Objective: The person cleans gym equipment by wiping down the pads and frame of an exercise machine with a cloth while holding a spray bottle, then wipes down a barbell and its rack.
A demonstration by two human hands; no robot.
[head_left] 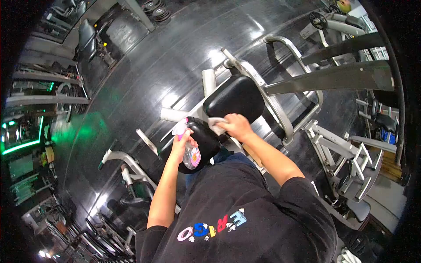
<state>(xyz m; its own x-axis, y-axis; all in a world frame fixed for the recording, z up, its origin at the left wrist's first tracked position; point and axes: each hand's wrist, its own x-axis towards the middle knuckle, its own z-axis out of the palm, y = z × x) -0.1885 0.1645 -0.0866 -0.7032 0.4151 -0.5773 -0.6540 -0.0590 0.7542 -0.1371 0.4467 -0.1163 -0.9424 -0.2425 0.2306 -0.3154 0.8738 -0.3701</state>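
My left hand (184,142) is wrapped round a clear spray bottle (192,157) with a pink label and a pink-and-white spray head, held over the nearer black pad (203,136) of a gym machine. In my right hand (239,126) a pale, crumpled cloth (217,125) is pinched, close to the near edge of the larger black pad (234,100). Whether the cloth touches that pad I cannot tell. Both pads belong to a frame of silver-grey tubes (250,70).
Curved metal rails (285,44) and a thick grey beam (333,78) rise at the right. Another machine (340,153) stands lower right. Weight plates (161,13) lie at the top on the shiny dark floor (127,83). A padded seat (87,38) is at upper left.
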